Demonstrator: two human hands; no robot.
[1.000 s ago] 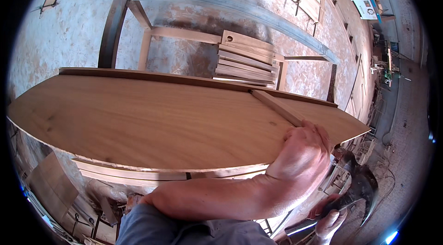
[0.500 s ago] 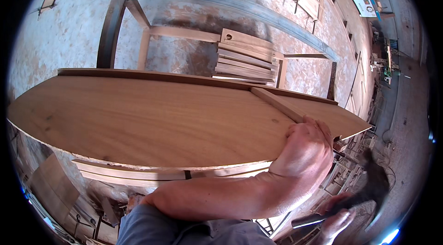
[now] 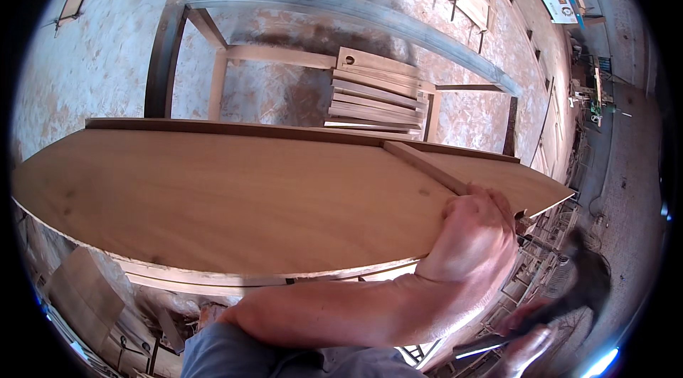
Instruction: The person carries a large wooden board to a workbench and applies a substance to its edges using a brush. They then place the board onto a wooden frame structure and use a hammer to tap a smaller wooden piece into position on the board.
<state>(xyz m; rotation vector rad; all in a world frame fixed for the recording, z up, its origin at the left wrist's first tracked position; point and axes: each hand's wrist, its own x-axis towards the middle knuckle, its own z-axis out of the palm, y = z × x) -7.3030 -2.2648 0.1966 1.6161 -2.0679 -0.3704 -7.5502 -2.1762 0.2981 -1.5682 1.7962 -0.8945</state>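
A large plywood panel (image 3: pixel 249 200) lies across the frame in front of me. My left arm reaches over its near edge to the right, and my left hand (image 3: pixel 480 218) is closed over the near end of a wooden strip (image 3: pixel 430 168). That strip lies on the panel and runs away to a long wooden batten (image 3: pixel 284 134) along the far edge. Off the panel's near right side, my right hand (image 3: pixel 526 346) grips a hammer (image 3: pixel 587 282) by its handle, the dark head pointing up and right. The hammer is slightly blurred. What lies under my left palm is hidden.
Beyond the panel stands a wooden frame (image 3: pixel 341 4), with a stack of boards (image 3: pixel 377 97) inside it. Under the near edge run more wooden rails (image 3: pixel 185 278). A loose board (image 3: pixel 82 292) leans at lower left. Wire-like clutter (image 3: pixel 562 235) lies beyond the right end.
The view has tilted a little, so the panel sits slightly lower. My right hand and the hammer have shifted slightly right. My left hand stays on the strip.
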